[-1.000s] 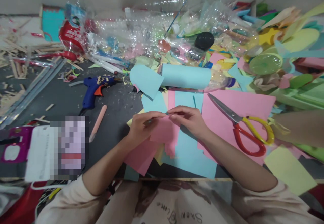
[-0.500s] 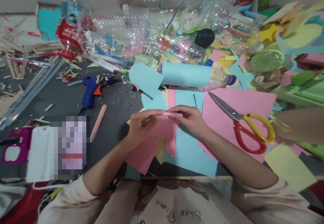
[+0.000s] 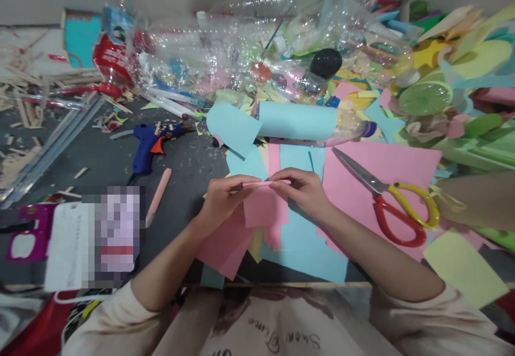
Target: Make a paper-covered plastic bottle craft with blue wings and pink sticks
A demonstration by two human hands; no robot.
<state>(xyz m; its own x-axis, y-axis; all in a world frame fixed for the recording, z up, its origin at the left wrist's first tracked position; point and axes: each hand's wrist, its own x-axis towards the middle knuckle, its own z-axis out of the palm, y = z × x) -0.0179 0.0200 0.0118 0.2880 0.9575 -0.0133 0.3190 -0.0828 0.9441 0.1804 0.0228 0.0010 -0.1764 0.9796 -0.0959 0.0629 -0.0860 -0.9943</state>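
Observation:
Between both hands I hold a small piece of pink paper (image 3: 265,208), its top edge pinched into a narrow fold. My left hand (image 3: 225,198) grips the left end of that edge, closed between thumb and fingers. At the right end, my right hand (image 3: 303,192) pinches the same edge. The rest of the paper hangs down toward me. Beneath it lie light blue paper (image 3: 309,243), a pink sheet (image 3: 225,243) and a pink strip (image 3: 274,155). Just beyond the hands rests a bottle wrapped in light blue paper (image 3: 298,120), beside a round-ended blue piece (image 3: 233,125).
Scissors (image 3: 378,187) with red and yellow handles lie on a pink sheet (image 3: 402,157) at right. A blue glue gun (image 3: 147,147) and a pink marker-like stick (image 3: 159,195) are at left. Plastic bottles (image 3: 181,45) and paper scraps crowd the back. A person's arm (image 3: 478,198) reaches in at right.
The pink paper has tilted so its face now hangs down more fully into view. My fingers have shifted slightly along its top edge. The whole view has moved a little.

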